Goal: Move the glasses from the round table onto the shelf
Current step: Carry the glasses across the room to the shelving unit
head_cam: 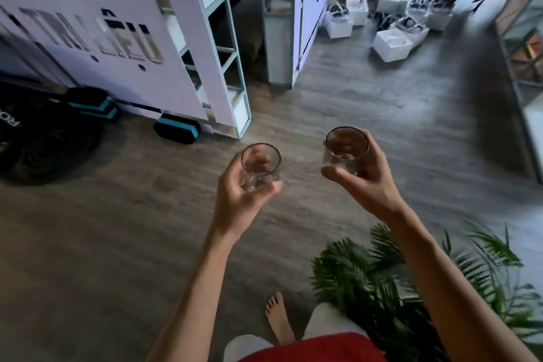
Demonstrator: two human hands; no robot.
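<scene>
Above the wooden floor, left hand and right hand, arms outstretched, each grip an upright glass.

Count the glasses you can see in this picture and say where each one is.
2. One glass is held in the left hand; the other glass is held in the right hand. Both are over the floor. Others may be out of view.

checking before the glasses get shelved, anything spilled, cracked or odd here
Nothing stands out. The left hand holds one glass and the right hand the other glass, both upright, empty and uncracked as far as the blur shows.
</scene>
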